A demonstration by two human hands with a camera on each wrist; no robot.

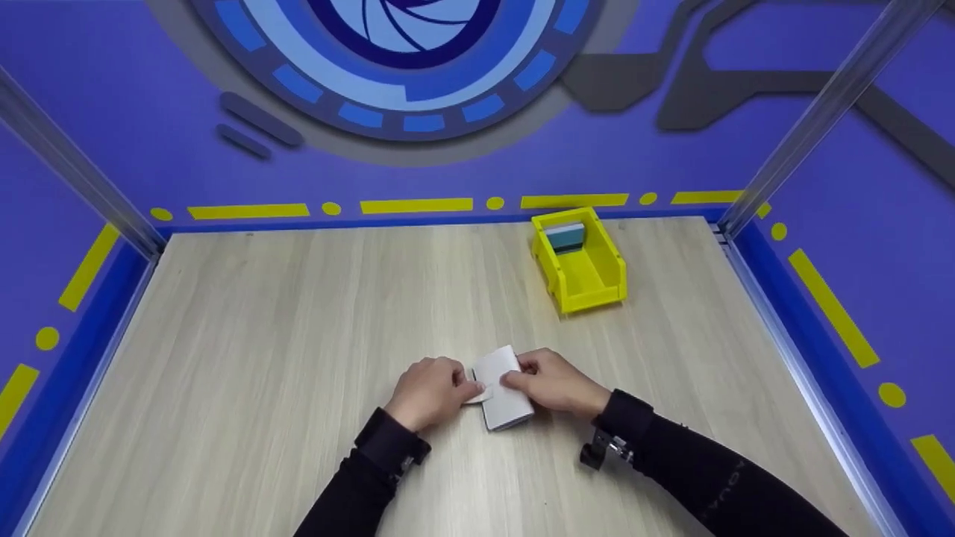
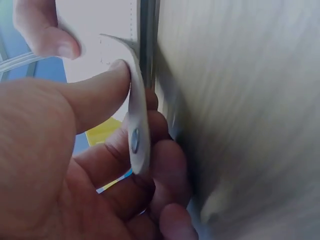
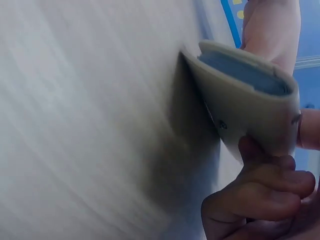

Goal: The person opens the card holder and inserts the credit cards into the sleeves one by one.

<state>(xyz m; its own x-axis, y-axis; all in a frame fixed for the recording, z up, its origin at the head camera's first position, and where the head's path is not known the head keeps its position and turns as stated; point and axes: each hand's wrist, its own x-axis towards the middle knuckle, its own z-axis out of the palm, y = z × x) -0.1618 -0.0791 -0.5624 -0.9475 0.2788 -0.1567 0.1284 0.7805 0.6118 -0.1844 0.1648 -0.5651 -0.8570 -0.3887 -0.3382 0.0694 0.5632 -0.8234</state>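
Observation:
A small white card holder (image 1: 506, 403) is held between both hands over the wooden table. My right hand (image 1: 558, 384) grips its right side, thumb on top and fingers underneath. With thumb and fingers, my left hand (image 1: 431, 391) pinches the closing strap (image 2: 137, 107) at the left side. The strap curves away from the cover, and a metal snap (image 2: 135, 141) shows near its tip. In the right wrist view the folded holder (image 3: 250, 112) is seen end-on, with bluish sleeves (image 3: 240, 75) inside and a snap stud (image 3: 223, 125) on its underside cover.
A yellow bin (image 1: 589, 298) stands at the back right of the table (image 1: 298, 335), with a teal and white box-like item (image 1: 565, 237) inside. Blue patterned walls (image 1: 462, 175) and metal posts enclose the table at the back and sides.

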